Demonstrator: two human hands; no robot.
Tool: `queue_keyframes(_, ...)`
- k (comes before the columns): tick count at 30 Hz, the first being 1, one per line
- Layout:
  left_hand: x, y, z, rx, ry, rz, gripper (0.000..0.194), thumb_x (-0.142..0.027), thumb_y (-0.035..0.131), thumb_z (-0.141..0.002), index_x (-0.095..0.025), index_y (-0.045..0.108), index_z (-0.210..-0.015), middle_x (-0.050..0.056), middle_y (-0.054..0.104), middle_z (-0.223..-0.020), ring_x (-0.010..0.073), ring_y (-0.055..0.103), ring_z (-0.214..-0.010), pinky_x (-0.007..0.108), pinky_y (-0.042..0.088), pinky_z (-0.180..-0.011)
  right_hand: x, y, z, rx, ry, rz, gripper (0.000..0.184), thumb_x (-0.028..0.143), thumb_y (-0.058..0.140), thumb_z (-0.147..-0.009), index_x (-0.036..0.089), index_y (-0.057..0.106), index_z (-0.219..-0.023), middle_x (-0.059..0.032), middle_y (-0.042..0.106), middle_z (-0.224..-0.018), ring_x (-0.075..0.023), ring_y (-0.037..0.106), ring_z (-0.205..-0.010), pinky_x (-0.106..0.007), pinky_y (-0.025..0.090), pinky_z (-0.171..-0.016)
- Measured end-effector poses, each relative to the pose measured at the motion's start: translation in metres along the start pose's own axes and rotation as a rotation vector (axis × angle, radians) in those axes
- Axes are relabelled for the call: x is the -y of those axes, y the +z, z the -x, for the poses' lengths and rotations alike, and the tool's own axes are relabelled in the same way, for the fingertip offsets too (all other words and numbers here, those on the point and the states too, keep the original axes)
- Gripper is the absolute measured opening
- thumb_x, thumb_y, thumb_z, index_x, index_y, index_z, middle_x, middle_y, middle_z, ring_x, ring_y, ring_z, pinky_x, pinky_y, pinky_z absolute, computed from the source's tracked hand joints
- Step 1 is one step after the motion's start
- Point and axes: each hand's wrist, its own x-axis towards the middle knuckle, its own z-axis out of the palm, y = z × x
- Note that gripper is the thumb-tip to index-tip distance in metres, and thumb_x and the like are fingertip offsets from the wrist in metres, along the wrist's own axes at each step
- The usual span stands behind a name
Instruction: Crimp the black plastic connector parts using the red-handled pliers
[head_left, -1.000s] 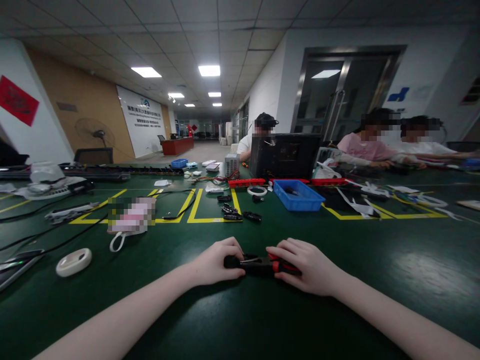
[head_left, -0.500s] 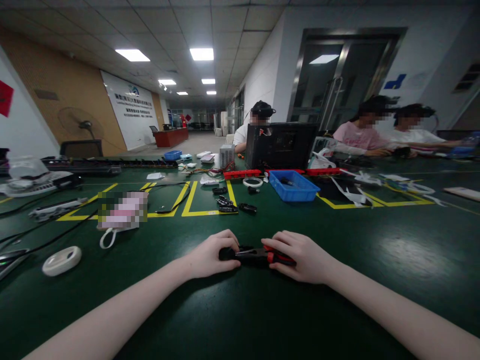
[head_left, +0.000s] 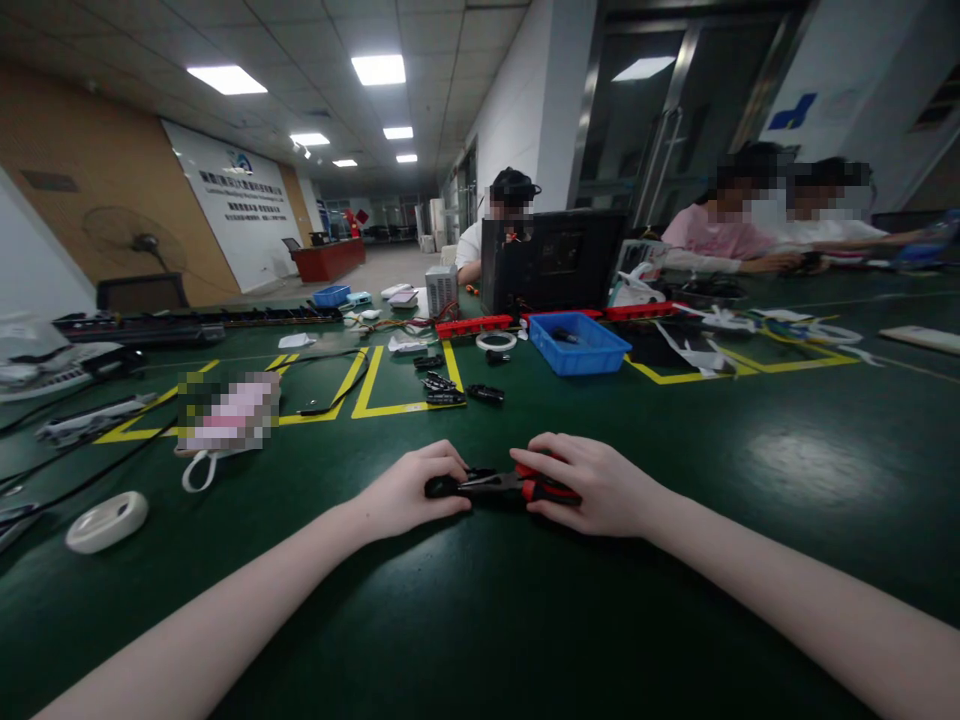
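Note:
Both my hands rest on the dark green table near its front. My right hand (head_left: 592, 485) is closed round the red and black handles of a pair of pliers (head_left: 517, 487) that lies flat between my hands. My left hand (head_left: 412, 490) is closed on a small black part (head_left: 441, 487) at the pliers' jaw end. What the jaws grip is too small to make out.
Beyond my hands lie several small black parts (head_left: 442, 388) inside yellow floor-tape lines, a blue bin (head_left: 583, 343), a white tape roll (head_left: 105, 520) at the left, cables and a black computer case (head_left: 551, 260). Three people sit at the far side.
My hands and the pliers keep the same grip. The view has tilted up a little, so hands and table items sit slightly higher and further left in the picture.

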Motion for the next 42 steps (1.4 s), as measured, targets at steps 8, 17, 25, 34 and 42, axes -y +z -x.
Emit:
queue_keyframes(8, -0.021, 0.007, 0.005, 0.01, -0.088, 0.018, 0.012, -0.026, 0.073, -0.087, -0.019, 0.067, -0.093, 0.005, 0.065, -0.108, 0.0228, 0.061, -0.103, 0.039, 0.047, -0.092, -0.006, -0.005, 0.004, 0.049, -0.013, -0.093, 0.043, 0.044, 0.062, -0.088, 0.012, 0.065, -0.117, -0.0129, 0.069, -0.099, -0.0222, 0.065, -0.084, -0.034, 0.053, -0.072)
queue_keyframes(17, -0.03, 0.013, 0.023, -0.019, -0.152, 0.071, 0.007, -0.024, 0.07, -0.088, -0.019, 0.068, -0.093, 0.004, 0.065, -0.106, 0.0223, 0.06, -0.1, 0.038, 0.046, -0.09, -0.002, 0.0, -0.001, 0.078, -0.05, -0.091, 0.044, 0.048, 0.06, -0.09, 0.014, 0.064, -0.118, -0.0129, 0.069, -0.104, -0.0237, 0.065, -0.089, -0.037, 0.05, -0.075)
queue_keyframes(25, -0.028, 0.01, 0.025, 0.008, -0.114, 0.07, 0.008, -0.024, 0.069, -0.089, -0.019, 0.065, -0.093, 0.004, 0.064, -0.108, 0.0214, 0.06, -0.101, 0.036, 0.047, -0.091, 0.0, 0.0, -0.003, 0.036, -0.101, 0.0, 0.047, 0.047, 0.061, -0.09, 0.013, 0.061, -0.123, -0.0145, 0.068, -0.113, -0.0277, 0.062, -0.104, -0.044, 0.05, -0.092)
queue_keyframes(34, -0.032, 0.009, 0.027, -0.006, -0.148, -0.005, 0.022, -0.025, 0.068, -0.089, -0.021, 0.062, -0.11, 0.006, 0.063, -0.111, 0.0242, 0.059, -0.103, 0.04, 0.048, -0.09, -0.007, 0.001, -0.002, -0.09, -0.055, 0.047, 0.047, 0.047, 0.06, -0.091, 0.013, 0.061, -0.123, -0.0154, 0.068, -0.113, -0.0285, 0.063, -0.106, -0.046, 0.05, -0.092)
queue_keyframes(42, -0.035, 0.009, 0.027, -0.034, -0.139, -0.002, 0.02, -0.023, 0.066, -0.09, -0.021, 0.063, -0.11, 0.006, 0.063, -0.111, 0.0242, 0.06, -0.105, 0.042, 0.05, -0.095, -0.011, 0.003, -0.001, -0.054, 0.047, 0.054, 0.046, 0.047, 0.06, -0.091, 0.013, 0.063, -0.122, -0.0158, 0.069, -0.114, -0.0291, 0.064, -0.103, -0.044, 0.051, -0.088)
